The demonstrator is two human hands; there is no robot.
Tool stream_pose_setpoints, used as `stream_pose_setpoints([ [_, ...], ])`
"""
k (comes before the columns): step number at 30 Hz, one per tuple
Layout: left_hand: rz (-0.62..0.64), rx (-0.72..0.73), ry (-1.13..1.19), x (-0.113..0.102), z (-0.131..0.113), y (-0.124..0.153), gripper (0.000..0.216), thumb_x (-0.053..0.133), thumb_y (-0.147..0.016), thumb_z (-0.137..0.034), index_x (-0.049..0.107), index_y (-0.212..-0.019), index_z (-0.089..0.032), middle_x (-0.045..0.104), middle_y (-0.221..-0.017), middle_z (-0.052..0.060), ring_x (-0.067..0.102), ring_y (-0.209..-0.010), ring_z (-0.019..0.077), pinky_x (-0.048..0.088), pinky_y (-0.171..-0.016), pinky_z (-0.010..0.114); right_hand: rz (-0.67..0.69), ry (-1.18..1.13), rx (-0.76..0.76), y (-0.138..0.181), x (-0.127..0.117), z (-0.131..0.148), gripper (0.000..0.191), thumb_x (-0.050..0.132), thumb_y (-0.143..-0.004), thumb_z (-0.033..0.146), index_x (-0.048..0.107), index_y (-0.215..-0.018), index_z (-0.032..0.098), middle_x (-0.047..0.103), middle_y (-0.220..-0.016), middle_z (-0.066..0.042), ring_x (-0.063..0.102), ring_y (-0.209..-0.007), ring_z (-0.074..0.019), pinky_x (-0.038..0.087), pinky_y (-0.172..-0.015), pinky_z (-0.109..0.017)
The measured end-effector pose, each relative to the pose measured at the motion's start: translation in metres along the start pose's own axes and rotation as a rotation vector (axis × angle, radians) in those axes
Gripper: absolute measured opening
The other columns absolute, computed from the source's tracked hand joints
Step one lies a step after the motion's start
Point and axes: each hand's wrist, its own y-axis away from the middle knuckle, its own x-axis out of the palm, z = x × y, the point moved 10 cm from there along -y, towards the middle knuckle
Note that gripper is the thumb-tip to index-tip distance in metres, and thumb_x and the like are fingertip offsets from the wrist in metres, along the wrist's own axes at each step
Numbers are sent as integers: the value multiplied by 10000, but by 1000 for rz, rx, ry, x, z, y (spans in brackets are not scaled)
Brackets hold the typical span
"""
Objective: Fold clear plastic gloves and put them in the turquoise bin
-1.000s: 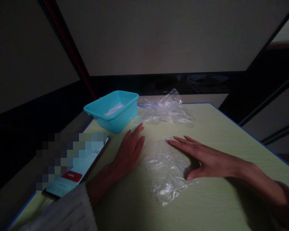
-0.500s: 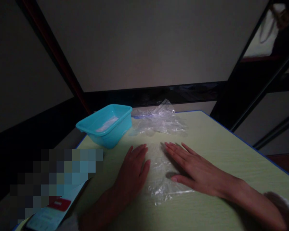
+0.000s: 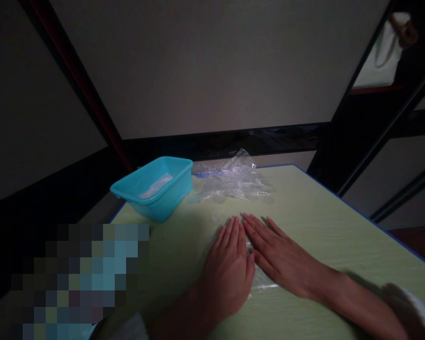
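Note:
My left hand (image 3: 228, 269) lies flat, fingers stretched out, pressing on a clear plastic bag (image 3: 262, 283) spread on the pale green table (image 3: 315, 222). My right hand (image 3: 276, 257) rests flat beside it, fingers straight, also on the bag. The two hands touch side by side and cover most of the bag; only a strip of it shows between and below them.
A turquoise plastic tub (image 3: 155, 187) with something pale inside stands at the table's far left. A heap of crumpled clear plastic bags (image 3: 233, 182) lies behind the hands. A pixelated patch hides the lower left. Dark bed-frame bars (image 3: 357, 123) rise at right.
My left hand slid right from the bare table onto the bag until it met my right hand. The right hand shifted slightly left. The view tilted up a little.

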Motion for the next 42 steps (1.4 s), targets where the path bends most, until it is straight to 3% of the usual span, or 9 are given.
stream_pose_setpoints([
  [11, 44, -10, -5, 8, 8, 5, 550, 277, -911, -342, 309, -1355, -19, 226, -1443, 163, 209, -1337, 256, 258, -1088, 403, -3, 12, 9, 2, 6, -2, 536, 249, -934, 336, 279, -1375, 33, 232, -1428, -182, 173, -1332, -236, 249, -1059, -485],
  [26, 8, -106, -91, 2, 45, 7, 563, 401, -856, -313, 353, -1299, 31, 288, -1401, 245, 267, -1313, 307, 329, -1027, 478, -38, -9, 23, 3, 3, -3, 541, 247, -939, 362, 269, -1385, 56, 235, -1439, -165, 194, -1334, -235, 240, -1067, -478],
  [37, 23, -147, -70, 0, 61, 16, 737, 472, -794, -502, 346, -1292, 26, 297, -1389, 284, 266, -1307, 354, 306, -1013, 526, 23, -28, 77, 1, 5, -5, 561, 261, -933, 386, 289, -1376, 43, 226, -1439, -180, 185, -1334, -243, 218, -1073, -474],
  [42, 44, -176, 51, -6, 66, 18, 764, 518, -763, -486, 338, -1310, 17, 259, -1414, 259, 238, -1316, 359, 256, -1034, 546, 2, -130, 81, 0, -4, -10, 582, 284, -927, 411, 252, -1392, 63, 240, -1448, -180, 211, -1335, -260, 228, -1060, -515],
])
